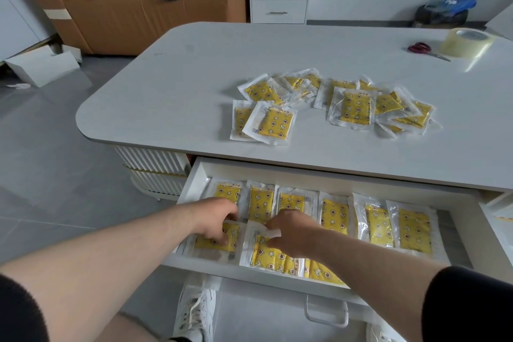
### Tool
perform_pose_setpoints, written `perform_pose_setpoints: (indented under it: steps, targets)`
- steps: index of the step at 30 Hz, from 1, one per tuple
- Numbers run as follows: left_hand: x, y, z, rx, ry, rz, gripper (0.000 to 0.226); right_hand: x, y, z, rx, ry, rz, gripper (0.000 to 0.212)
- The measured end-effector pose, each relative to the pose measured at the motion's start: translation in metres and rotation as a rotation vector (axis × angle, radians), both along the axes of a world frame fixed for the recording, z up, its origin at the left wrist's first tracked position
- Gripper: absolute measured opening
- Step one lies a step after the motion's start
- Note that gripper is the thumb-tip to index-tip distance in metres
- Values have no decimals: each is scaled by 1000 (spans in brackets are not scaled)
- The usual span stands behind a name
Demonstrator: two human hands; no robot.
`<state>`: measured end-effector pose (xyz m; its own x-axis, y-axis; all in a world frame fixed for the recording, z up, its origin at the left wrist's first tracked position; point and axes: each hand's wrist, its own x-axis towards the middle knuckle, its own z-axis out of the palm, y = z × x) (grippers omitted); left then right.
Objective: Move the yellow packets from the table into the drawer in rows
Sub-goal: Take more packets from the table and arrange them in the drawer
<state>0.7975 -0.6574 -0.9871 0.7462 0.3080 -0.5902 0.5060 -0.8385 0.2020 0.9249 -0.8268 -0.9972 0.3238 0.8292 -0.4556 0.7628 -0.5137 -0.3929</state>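
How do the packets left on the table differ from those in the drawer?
The table packets lie heaped, overlapping at mixed angles; the drawer packets lie side by side in rows. No hand touches the table packets; the left hand touches and the right hand pinches front-row drawer packets. Both sets are yellow, patterned, in clear wrappers.

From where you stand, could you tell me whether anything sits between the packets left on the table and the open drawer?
Nothing visible does. Only bare table lies between the loose packets and its front edge, where the drawer stands open below. The left hand and right hand are on front-row packets inside it.
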Motion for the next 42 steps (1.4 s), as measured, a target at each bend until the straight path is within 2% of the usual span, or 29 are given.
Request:
perform_pose_setpoints:
  steps: [6,8,12,16,21,25,29,32,38,40,42]
  targets:
    - [-1,1,2,30,8,-61,62,-9,3,-1,13,-111,15,44]
    - [-2,3,8,46,4,-101,77,-5,1,2,61,-134,93,53]
    - [-6,5,15,130,-44,-217,102,1,-9,7,59,-271,413,85]
    - [-11,0,9,154,18,-260,103,-1,-13,4,7,-246,428,99]
    - [-12,-2,8,187,18,-286,84,-2,-13,-1,-15,-292,425,91]
    - [-13,-4,6,168,4,-262,79,-4,-10,-4,-42,-303,401,81]
    - [-14,-2,8,168,45,-250,93,-5,-6,-6,-8,-318,406,89]
    - [-15,-2,10,189,106,-300,105,-7,-5,-4,33,-362,501,100]
    - [-15,-6,10,235,121,-365,104,-8,-4,-7,46,-416,558,100]
    - [-14,-6,13,217,120,-348,105,-6,-7,2,43,-379,515,102]
    - [-12,-3,18,164,122,-287,104,-3,-10,16,21,-245,351,94]
